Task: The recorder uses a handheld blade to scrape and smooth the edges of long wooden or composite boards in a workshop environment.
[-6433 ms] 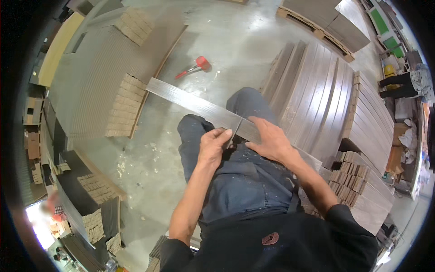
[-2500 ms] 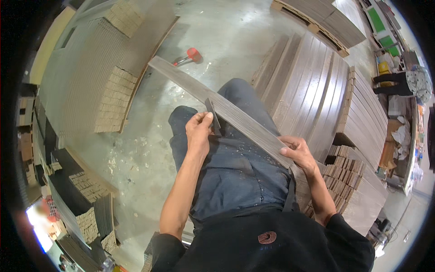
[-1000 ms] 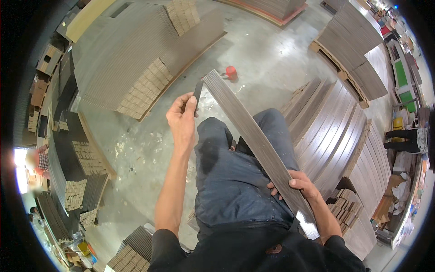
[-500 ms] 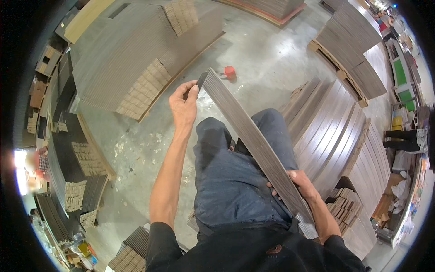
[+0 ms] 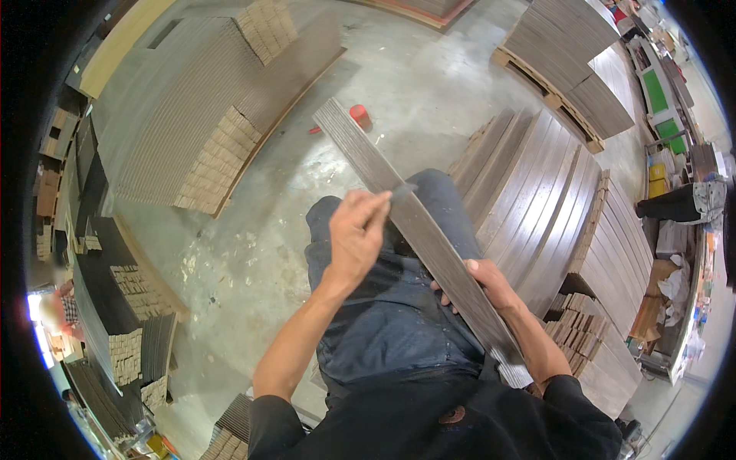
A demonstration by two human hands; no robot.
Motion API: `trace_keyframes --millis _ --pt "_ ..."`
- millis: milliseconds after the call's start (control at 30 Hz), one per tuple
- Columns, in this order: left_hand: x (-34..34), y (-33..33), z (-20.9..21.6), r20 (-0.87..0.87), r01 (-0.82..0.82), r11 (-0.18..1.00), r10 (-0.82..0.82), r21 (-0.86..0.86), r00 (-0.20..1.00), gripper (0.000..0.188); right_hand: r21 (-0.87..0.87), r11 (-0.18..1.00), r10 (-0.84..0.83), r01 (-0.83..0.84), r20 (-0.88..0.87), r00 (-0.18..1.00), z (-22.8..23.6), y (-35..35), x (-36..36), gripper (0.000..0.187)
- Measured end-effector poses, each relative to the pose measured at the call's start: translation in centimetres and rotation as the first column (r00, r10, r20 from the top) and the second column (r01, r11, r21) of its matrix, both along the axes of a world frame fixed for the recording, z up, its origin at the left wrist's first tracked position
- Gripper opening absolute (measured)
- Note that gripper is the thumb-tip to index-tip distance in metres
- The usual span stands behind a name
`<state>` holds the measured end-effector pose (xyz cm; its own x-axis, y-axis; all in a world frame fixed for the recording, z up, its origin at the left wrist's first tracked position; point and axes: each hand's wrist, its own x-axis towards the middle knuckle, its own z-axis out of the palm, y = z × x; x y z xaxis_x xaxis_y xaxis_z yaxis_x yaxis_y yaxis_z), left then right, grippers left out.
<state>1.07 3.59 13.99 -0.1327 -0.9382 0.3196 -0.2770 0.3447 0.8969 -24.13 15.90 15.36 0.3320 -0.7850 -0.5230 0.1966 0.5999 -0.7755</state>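
A long grey-brown wood-grain plank (image 5: 441,245) slants over my lap, its far end toward the floor and its near end by my right forearm. My right hand (image 5: 497,288) grips it by the edges below the middle, thumb on one side and fingertips on the other. With closed fingers, my left hand (image 5: 359,236) pinches a small dark flat piece (image 5: 402,192) against the plank's face, above the knees. That piece is blurred, and its exact kind cannot be made out.
A red cylindrical object (image 5: 359,116) stands on the concrete floor (image 5: 230,261) beyond the plank's far end. Stacked planks (image 5: 529,184) lie close on my right. Tall board stacks (image 5: 184,115) rise at the far left, with a pallet stack (image 5: 567,69) at the far right. A person (image 5: 682,203) stands at the right edge.
My left hand has come down from the plank's far end to its middle, carrying the dark piece along the face. My right hand keeps its hold, and the view has shifted slightly.
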Motion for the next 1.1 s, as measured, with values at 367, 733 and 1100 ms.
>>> trace_keyframes --millis 367,733,1100 --pt "-3.9 5.0 0.6 0.020 0.241 0.968 -0.240 -0.072 0.971 0.022 -0.026 0.994 -0.104 0.106 0.049 0.993 -0.2 -0.6 -0.5 0.070" --pt "-5.9 4.3 1.3 -0.042 0.154 0.987 -0.156 -0.039 0.987 0.020 -0.016 0.976 -0.213 0.216 0.095 0.972 -1.2 -2.7 -0.6 0.058" --pt "-7.7 6.1 1.3 -0.087 0.225 0.970 -0.233 -0.091 0.969 0.020 -0.070 0.915 -0.388 0.397 0.115 0.915 2.4 -5.7 0.8 0.055"
